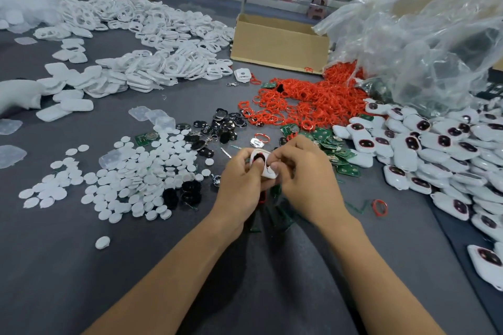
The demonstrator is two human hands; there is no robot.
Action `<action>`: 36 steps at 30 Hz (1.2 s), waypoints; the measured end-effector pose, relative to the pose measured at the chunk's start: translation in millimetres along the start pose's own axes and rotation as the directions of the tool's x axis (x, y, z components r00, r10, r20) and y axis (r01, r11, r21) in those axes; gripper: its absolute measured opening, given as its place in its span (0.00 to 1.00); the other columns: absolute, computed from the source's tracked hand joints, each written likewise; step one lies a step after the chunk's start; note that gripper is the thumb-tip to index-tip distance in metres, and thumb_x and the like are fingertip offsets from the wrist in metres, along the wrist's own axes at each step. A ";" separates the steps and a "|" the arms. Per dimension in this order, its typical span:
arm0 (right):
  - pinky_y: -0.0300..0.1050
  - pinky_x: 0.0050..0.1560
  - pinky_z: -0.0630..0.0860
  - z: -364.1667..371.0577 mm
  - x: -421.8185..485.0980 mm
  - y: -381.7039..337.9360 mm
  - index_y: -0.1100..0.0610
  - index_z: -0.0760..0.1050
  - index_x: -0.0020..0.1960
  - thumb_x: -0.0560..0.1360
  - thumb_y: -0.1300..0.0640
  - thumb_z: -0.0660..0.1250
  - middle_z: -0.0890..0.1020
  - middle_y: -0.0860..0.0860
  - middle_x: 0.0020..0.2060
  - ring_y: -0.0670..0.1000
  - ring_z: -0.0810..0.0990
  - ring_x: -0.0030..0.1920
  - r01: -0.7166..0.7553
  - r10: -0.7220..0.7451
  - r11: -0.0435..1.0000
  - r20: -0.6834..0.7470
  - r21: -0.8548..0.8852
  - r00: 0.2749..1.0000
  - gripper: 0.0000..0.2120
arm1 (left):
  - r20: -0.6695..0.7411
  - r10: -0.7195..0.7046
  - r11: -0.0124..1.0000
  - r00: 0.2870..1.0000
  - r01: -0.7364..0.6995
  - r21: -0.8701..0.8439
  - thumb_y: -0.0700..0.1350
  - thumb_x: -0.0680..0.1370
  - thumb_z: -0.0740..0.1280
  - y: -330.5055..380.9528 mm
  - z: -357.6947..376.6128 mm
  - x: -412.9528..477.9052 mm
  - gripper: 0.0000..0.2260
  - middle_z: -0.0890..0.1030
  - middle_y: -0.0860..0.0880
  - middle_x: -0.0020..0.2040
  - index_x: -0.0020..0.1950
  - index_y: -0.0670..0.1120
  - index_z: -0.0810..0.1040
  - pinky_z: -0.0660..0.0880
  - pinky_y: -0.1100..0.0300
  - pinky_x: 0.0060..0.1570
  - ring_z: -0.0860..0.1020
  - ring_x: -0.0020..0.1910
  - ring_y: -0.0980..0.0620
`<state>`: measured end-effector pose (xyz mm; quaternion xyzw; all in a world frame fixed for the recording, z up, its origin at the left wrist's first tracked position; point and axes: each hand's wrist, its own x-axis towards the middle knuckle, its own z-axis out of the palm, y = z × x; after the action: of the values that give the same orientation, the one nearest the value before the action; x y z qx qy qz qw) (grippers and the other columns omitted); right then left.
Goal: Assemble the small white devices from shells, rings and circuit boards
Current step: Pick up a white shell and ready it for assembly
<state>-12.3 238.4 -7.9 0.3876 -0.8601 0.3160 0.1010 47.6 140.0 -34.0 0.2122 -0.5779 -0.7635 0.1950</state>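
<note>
You had left hand (pixel 239 182) and right hand (pixel 309 179) pinching one white device (pixel 263 165), a finished pile (pixel 424 149) banked, heaps of shells (pixel 141 43) and rings (pixel 304 100) left to go.

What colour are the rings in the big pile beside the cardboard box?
The rings are red-orange, seen in the head view.

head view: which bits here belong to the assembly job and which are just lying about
Job: white device gripped by left hand and right hand; white shells; red rings; circuit boards; finished devices.
Lying about: cardboard box; clear plastic bag.
</note>
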 end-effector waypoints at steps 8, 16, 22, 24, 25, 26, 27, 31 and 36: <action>0.54 0.40 0.75 4.7 -0.8 -3.1 0.53 0.78 0.43 0.72 0.61 0.68 0.75 0.50 0.43 0.55 0.76 0.42 -0.001 -0.004 0.998 -0.070 -0.069 0.998 0.03 | -0.006 0.006 1.000 1.000 -0.006 0.019 0.36 0.83 0.58 0.5 -0.3 -1.1 0.08 0.81 0.41 0.48 0.55 0.38 0.77 0.80 0.62 0.44 0.80 0.45 0.51; 0.55 0.39 0.75 9.7 -2.9 -6.5 0.53 0.78 0.43 0.72 0.59 0.69 0.77 0.48 0.41 0.54 0.77 0.41 -0.017 0.015 1.000 -0.151 -0.011 0.988 0.02 | 0.017 -0.034 0.998 0.999 0.035 -0.052 0.36 0.83 0.57 6.7 -1.8 -3.9 0.11 0.81 0.45 0.43 0.46 0.43 0.78 0.79 0.65 0.39 0.80 0.38 0.55; 0.50 0.41 0.73 14.5 -4.0 -4.4 0.54 0.76 0.43 0.72 0.58 0.70 0.77 0.47 0.40 0.49 0.74 0.38 -0.067 0.077 0.996 -0.170 0.066 0.982 0.03 | 0.024 -0.025 0.996 0.999 0.027 -0.081 0.35 0.83 0.57 9.2 -2.0 -4.6 0.12 0.82 0.44 0.42 0.46 0.41 0.78 0.79 0.65 0.37 0.81 0.35 0.56; 0.47 0.41 0.72 14.8 -4.1 -3.9 0.55 0.77 0.42 0.72 0.59 0.70 0.78 0.47 0.39 0.47 0.73 0.36 -0.088 0.109 0.988 -0.169 0.126 0.980 0.03 | 0.012 -0.028 0.997 1.000 0.029 -0.074 0.35 0.83 0.57 9.2 -1.8 -4.2 0.11 0.82 0.42 0.43 0.47 0.41 0.78 0.78 0.66 0.36 0.81 0.36 0.54; 0.45 0.40 0.72 14.4 -4.1 -3.9 0.55 0.77 0.41 0.71 0.59 0.70 0.78 0.48 0.39 0.46 0.73 0.35 -0.098 0.123 0.983 -0.163 0.154 0.979 0.03 | 0.004 -0.030 0.997 1.000 0.030 -0.073 0.35 0.83 0.57 8.9 -1.7 -4.0 0.11 0.82 0.42 0.44 0.47 0.41 0.78 0.78 0.66 0.36 0.81 0.37 0.53; 0.42 0.40 0.71 13.9 -3.8 -3.9 0.55 0.77 0.41 0.71 0.60 0.71 0.79 0.48 0.38 0.46 0.74 0.35 -0.112 0.141 0.977 -0.154 0.184 0.978 0.03 | -0.001 -0.031 0.997 1.000 0.031 -0.074 0.34 0.83 0.57 8.7 -1.6 -3.7 0.12 0.82 0.42 0.44 0.47 0.41 0.78 0.78 0.66 0.37 0.81 0.38 0.52; 0.39 0.39 0.71 13.3 -3.4 -3.8 0.55 0.78 0.40 0.71 0.60 0.71 0.80 0.47 0.38 0.46 0.75 0.35 -0.130 0.163 0.967 -0.144 0.219 0.976 0.03 | -0.004 -0.032 0.997 0.999 0.031 -0.075 0.34 0.82 0.57 8.4 -1.7 -3.4 0.12 0.82 0.42 0.44 0.47 0.42 0.78 0.79 0.66 0.37 0.81 0.39 0.53; 0.31 0.35 0.69 12.2 -1.9 -2.0 0.55 0.79 0.42 0.69 0.62 0.73 0.81 0.46 0.37 0.45 0.75 0.33 -0.206 0.248 0.925 -0.097 0.319 0.964 0.05 | -0.002 -0.023 0.998 1.000 0.023 -0.063 0.35 0.82 0.57 6.8 -2.0 -2.7 0.12 0.84 0.42 0.47 0.48 0.43 0.79 0.80 0.65 0.41 0.83 0.42 0.52; 0.35 0.43 0.72 10.4 -0.4 2.2 0.54 0.77 0.54 0.71 0.64 0.70 0.82 0.50 0.44 0.48 0.78 0.40 -0.325 0.327 0.826 0.078 0.461 0.942 0.13 | 0.019 0.001 0.999 1.000 0.000 -0.037 0.36 0.83 0.58 4.8 -3.1 -2.4 0.10 0.84 0.42 0.49 0.51 0.43 0.79 0.80 0.63 0.42 0.84 0.46 0.51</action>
<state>-13.0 233.3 -17.2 0.2473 -0.8116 0.5270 -0.0486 51.5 137.6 -29.8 0.2011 -0.5655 -0.7761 0.1936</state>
